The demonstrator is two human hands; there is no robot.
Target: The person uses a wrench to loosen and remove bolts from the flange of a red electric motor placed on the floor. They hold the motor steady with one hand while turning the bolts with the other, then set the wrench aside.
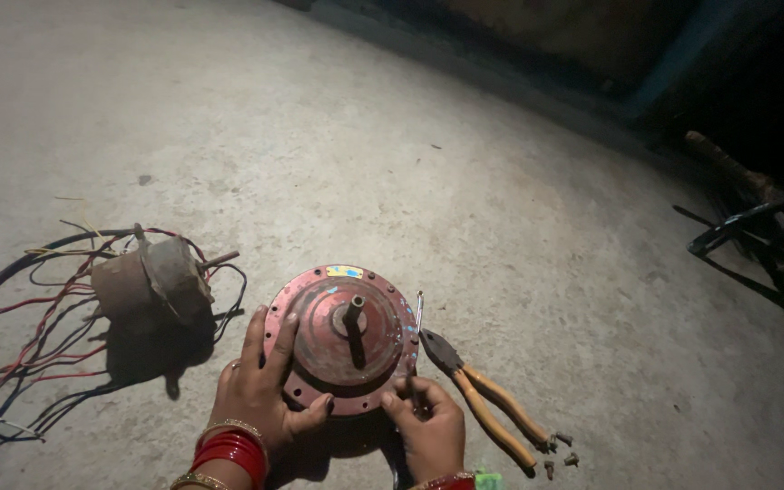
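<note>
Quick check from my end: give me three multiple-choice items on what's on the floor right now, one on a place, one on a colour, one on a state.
1. Where do the pliers lie relative to the round red motor cover?
A. to its right
B. to its left
C. on top of it

2. What colour are the plier handles?
A. blue
B. orange
C. black

3. What is the left hand doing?
A. lifted off the floor, empty
B. holding the pliers
C. resting on the cover's rim

Answers:
1 A, they lie on the concrete floor right of the cover.
2 B, both handles are orange.
3 C, its fingers are spread over the cover's left edge, while the right hand holds a thin tool at the right edge.
</note>
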